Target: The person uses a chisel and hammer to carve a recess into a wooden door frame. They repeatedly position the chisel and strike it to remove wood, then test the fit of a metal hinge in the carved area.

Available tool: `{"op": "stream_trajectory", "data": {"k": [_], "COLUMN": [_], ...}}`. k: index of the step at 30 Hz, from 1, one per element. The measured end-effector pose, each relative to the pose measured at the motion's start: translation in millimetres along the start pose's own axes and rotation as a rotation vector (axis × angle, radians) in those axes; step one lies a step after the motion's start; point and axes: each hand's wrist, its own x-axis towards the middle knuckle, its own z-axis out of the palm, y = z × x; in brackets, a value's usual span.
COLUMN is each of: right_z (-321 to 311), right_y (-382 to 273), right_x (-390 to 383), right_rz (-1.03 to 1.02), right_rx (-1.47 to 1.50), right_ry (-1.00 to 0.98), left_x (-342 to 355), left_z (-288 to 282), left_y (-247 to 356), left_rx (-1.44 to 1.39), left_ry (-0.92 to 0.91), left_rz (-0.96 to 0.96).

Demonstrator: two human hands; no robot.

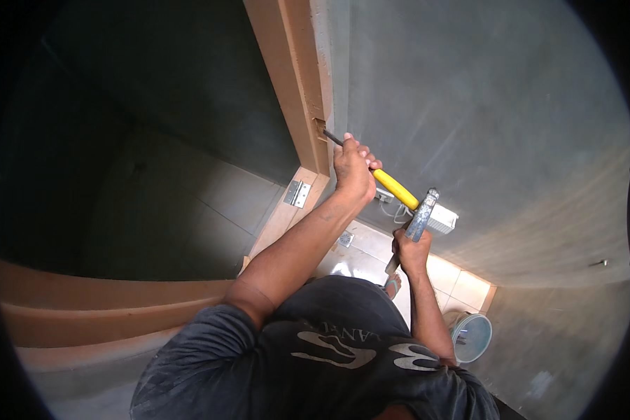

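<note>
My left hand (pixel 355 168) is wrapped round a chisel (pixel 396 189) with a yellow handle. The chisel's dark blade tip meets a small recess (pixel 320 129) cut into the edge of the wooden door frame (pixel 287 77). In my right hand (pixel 414 252), closed on its handle, is a hammer (pixel 420 217). Its worn metal head lies right by the butt of the chisel handle; whether they touch, I cannot tell. A silver hinge (pixel 297 194) with screw holes rests on the wooden sill below the recess.
A white box (pixel 442 220) with a cable is by the grey wall (pixel 497 140). Behind my right forearm stands a bucket (pixel 474 339). My sandalled foot (pixel 393 285) is on the pale tiles, near a floor drain (pixel 346 239). A dark room lies left of the frame.
</note>
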Motion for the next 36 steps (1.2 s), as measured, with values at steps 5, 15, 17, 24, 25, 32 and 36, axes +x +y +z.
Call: {"op": "stream_trajectory", "data": {"k": [5,15,17,24,25,32,36], "right_z": [-7.0,6.3,11.5,22.8,23.8,22.4,25.6], "right_y": [14.6,17.5,0.9,6.8,11.1,4.6,20.4], "right_x": [-4.0,0.9,-0.6,17.9,25.0,26.2,36.1], "right_rz": [0.008,-0.101,-0.183,-0.311,-0.381,-0.215,-0.306], "right_rx": [-0.062,0.026,0.152,0.262,0.095,0.325,0.184], "right_ry": [-0.01,0.032,0.037,0.176,0.152,0.13,0.076], "left_x": [4.1,6.4,5.7,7.7,9.2,11.7,12.8], "left_z": [-3.1,5.9,10.0,10.6,10.7,8.1,10.4], "left_y": [11.0,13.8,19.6,17.6,16.8,15.3,12.4], "left_rx": [0.037,-0.01,-0.075,0.0,-0.005,-0.03,-0.036], "left_ry": [-0.019,-0.049,-0.055,-0.053,-0.057,-0.052,-0.055], "left_rz": [-0.035,-0.047,-0.059,-0.053,-0.049,-0.051,-0.031]}}
